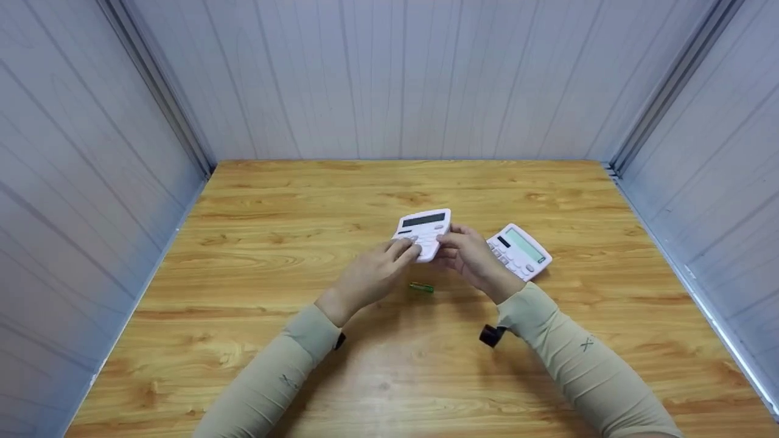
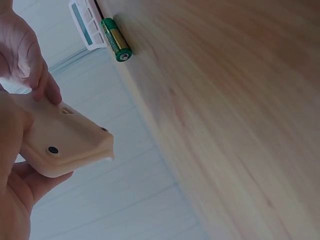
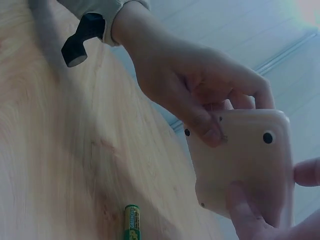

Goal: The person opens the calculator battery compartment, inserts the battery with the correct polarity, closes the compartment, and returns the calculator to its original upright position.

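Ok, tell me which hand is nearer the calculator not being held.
Right. In the head view, the right hand is just beside the unheld calculator; the left hand is farther off, beyond the right.

Landmark: battery (image 1: pixel 421 287), on the counter (image 1: pixel 274 207). Held calculator (image 1: pixel 426 229): raised, behind battery. Left hand (image 1: pixel 371 272): left of battery. Right hand (image 1: pixel 478 263): right of battery. Second calculator (image 1: pixel 521 253): on counter, farther right, behind battery.
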A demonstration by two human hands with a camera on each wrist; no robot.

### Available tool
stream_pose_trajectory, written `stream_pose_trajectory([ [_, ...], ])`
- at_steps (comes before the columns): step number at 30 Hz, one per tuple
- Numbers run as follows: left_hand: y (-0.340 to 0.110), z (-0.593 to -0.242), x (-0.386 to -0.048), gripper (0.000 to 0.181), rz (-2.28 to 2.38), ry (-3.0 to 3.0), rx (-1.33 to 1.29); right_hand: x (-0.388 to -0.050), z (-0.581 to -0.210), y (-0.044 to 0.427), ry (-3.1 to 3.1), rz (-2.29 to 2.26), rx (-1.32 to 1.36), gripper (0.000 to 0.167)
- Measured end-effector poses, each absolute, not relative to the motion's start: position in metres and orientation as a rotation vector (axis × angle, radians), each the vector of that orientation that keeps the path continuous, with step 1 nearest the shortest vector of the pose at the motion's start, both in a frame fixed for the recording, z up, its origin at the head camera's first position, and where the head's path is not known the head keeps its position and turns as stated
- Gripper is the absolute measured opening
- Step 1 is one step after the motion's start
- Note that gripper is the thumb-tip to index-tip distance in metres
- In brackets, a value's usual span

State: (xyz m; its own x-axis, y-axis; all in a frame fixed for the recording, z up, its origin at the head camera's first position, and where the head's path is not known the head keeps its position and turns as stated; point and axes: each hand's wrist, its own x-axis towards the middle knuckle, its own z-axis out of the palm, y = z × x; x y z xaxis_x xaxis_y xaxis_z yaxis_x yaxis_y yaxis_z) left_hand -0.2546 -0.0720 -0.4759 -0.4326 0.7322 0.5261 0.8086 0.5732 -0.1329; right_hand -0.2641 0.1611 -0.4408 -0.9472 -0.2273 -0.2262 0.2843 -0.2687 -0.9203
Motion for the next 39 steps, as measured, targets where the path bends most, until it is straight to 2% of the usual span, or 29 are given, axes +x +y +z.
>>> stream_pose_trajectory([
  [11, -0.076, -0.476, -0.259, 0.055, -0.377, -2.346, -1.144, -0.27, -0.445, 0.167, 1.6, -2.291, 0.131, 0.068],
  [19, -0.087, -0.473, -0.262, 0.091, -0.773, -2.617, -0.959, -0.272, -0.451, 0.17, 1.583, -2.312, 0.091, 0.069],
  [24, -0.091, -0.474, -0.264, 0.104, -1.11, -2.731, -0.836, -0.274, -0.455, 0.17, 1.564, -2.313, 0.024, 0.064],
  [32, -0.096, -0.475, -0.267, 0.107, -1.561, -2.741, -0.633, -0.275, -0.46, 0.167, 1.565, -2.315, 0.027, 0.065],
  [39, -0.099, -0.475, -0.271, 0.098, -1.766, -2.773, -0.453, -0.28, -0.465, 0.16, 1.571, -2.308, 0.039, 0.069],
])
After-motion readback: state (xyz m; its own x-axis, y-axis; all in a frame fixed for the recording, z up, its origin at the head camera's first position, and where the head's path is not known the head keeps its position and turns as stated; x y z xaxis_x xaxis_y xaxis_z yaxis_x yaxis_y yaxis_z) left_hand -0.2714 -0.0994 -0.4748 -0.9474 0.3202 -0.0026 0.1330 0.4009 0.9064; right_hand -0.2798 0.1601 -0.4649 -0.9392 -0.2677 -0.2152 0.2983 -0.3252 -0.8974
